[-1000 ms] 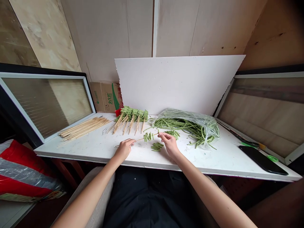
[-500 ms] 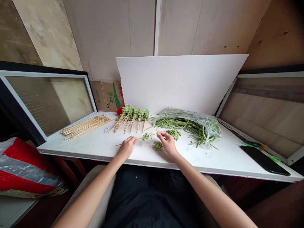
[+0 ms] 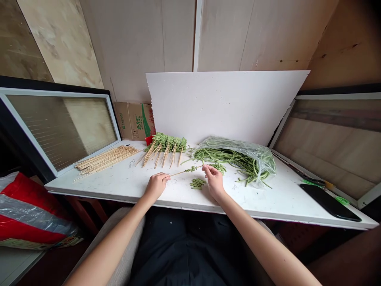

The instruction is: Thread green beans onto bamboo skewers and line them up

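- Step in hand, judged: threading cut beans onto a skewer (image 3: 180, 172), held low over the bench (image 3: 125, 186).
- The left hand (image 3: 155, 186) pinches its left end in closed fingers; the right hand (image 3: 213, 179) pinches the right tip, just beside the threaded bean pieces (image 3: 191, 169).
- The next move calls for a piece from the loose cut beans (image 3: 197, 183), lying on the bench between both hands, just left of the right hand.

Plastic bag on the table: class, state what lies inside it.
Inside the plastic bag lie long green beans, some ends poking out at its front right mouth. The glossy film hides the ones deeper in.
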`<action>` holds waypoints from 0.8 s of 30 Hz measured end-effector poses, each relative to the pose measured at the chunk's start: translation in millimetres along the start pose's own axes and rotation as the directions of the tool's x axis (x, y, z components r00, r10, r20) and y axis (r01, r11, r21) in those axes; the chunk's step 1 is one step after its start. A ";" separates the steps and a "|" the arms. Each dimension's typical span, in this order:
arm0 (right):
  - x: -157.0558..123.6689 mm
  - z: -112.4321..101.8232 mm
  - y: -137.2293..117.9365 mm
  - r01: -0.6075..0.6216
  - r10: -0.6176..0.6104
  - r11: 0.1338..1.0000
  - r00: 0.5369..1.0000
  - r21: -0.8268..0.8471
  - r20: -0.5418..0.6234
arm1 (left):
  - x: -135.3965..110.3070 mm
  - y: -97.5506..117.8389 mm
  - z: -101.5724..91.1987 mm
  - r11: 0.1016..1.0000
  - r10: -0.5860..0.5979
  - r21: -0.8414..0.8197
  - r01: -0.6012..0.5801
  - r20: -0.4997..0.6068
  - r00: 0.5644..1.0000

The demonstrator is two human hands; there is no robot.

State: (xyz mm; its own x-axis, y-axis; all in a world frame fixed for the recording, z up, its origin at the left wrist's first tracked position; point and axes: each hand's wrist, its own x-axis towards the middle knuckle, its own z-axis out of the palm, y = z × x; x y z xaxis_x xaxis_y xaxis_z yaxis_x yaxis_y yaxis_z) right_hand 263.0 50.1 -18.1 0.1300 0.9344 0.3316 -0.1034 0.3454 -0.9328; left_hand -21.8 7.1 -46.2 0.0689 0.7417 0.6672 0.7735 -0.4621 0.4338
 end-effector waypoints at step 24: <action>-4.4 1.4 -3.8 0.036 -0.036 0.999 0.999 0.005 0.025 | -3.6 -0.1 0.0 0.999 0.036 0.013 -0.037 0.054 0.998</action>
State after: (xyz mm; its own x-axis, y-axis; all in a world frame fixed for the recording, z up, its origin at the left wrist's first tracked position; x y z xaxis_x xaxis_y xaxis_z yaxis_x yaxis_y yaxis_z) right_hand 261.4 44.8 -15.8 0.1089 0.9232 0.3687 -0.1035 0.3794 -0.9194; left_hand -22.1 4.5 -48.6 0.1307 0.7500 0.6484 0.7788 -0.4824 0.4010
